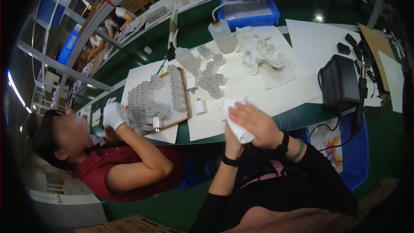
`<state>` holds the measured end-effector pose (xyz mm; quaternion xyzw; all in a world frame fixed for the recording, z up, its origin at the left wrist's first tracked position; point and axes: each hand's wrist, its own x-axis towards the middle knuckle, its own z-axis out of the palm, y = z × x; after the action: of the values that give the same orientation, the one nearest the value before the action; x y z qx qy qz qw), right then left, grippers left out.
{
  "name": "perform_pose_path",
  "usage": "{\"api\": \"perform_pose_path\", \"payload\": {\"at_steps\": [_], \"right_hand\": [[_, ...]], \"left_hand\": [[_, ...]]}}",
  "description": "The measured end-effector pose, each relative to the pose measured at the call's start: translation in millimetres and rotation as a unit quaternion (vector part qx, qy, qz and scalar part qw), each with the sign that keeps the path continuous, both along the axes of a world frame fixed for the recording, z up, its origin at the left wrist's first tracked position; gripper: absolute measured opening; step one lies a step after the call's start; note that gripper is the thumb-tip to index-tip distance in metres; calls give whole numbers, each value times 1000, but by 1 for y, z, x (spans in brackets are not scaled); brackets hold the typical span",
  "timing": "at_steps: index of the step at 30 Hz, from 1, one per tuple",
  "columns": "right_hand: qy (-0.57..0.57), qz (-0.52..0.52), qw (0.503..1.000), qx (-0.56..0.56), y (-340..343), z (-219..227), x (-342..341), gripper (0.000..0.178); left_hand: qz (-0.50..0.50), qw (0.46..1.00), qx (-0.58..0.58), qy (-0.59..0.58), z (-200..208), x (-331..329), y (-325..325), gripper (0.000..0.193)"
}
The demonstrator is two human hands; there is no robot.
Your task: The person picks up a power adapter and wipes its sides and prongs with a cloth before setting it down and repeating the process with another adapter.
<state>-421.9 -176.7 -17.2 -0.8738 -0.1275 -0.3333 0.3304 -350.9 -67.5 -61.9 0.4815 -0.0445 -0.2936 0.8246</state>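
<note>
A folded white cloth [238, 131] is pressed between my two hands above the front edge of the table. My right hand [254, 121] lies over it with the fingers together. From the other side, my left hand [233, 142] holds the cloth, its fingers mostly hidden. Part of a white block [223, 113] shows just left of the cloth. Nearby on white paper stand two white plug adapters, the closer one [200, 106] upright. Behind them is a loose group of white adapters [210, 82].
To the left, a cardboard tray [185, 108] holds rows of adapters, beside a co-worker's gloved hand [114, 113]. Farther back are a squeeze bottle [222, 36], white gloves [263, 56] and a blue bin [276, 17]. On the right stands a black box-shaped device [340, 82] with a corded tool [362, 82].
</note>
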Motion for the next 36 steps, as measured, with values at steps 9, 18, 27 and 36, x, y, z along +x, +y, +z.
{"api": "perform_pose_path", "payload": {"at_steps": [9,18,27,36], "right_hand": [[10,-17,1000,14,-2,-3,-4,41],[330,16,670,665,-12,-24,-36,33],[2,-37,949,312,-13,-1,14,39],[57,-17,996,73,2,2,11,42]], "left_hand": [[18,997,-55,42,-10,-15,-12,41],[-16,987,-154,51,-7,34,11,39],[-149,967,-206,20,-6,22,17,44],[37,979,-176,98,-3,2,-5,48]]}}
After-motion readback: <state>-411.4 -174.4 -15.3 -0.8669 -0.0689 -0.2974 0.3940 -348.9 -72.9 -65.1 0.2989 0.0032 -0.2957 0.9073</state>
